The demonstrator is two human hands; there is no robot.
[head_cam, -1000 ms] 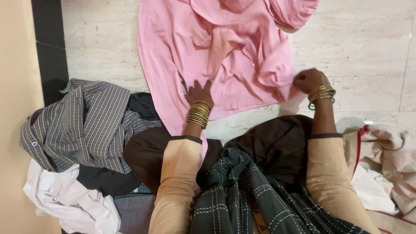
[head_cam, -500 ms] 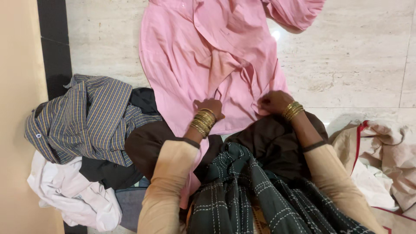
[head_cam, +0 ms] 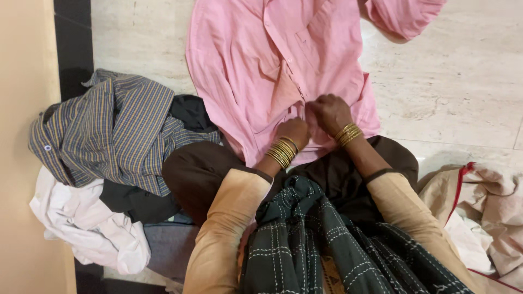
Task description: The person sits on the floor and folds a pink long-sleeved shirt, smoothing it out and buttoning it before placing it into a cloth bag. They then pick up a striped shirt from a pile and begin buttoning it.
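Note:
A pink button-up shirt (head_cam: pixel 261 60) lies spread on the pale stone floor in front of me, its front facing up. My left hand (head_cam: pixel 294 132) and my right hand (head_cam: pixel 329 111) meet close together at the lower part of the shirt's button placket, both pinching the pink cloth there. Gold bangles ring both wrists. My fingertips are partly hidden by the fabric and by each other.
A pile of clothes sits at the left: a blue and yellow checked shirt (head_cam: pixel 117 130), a black garment (head_cam: pixel 136 204) and a white one (head_cam: pixel 90 231). A beige cloth with red trim (head_cam: pixel 479 207) lies at the right. A dark checked scarf (head_cam: pixel 305 239) hangs over my lap.
Both hands have moved inward from the shirt's lower edge and now meet at the button placket. The shirt front has been flattened and lies smoother than before.

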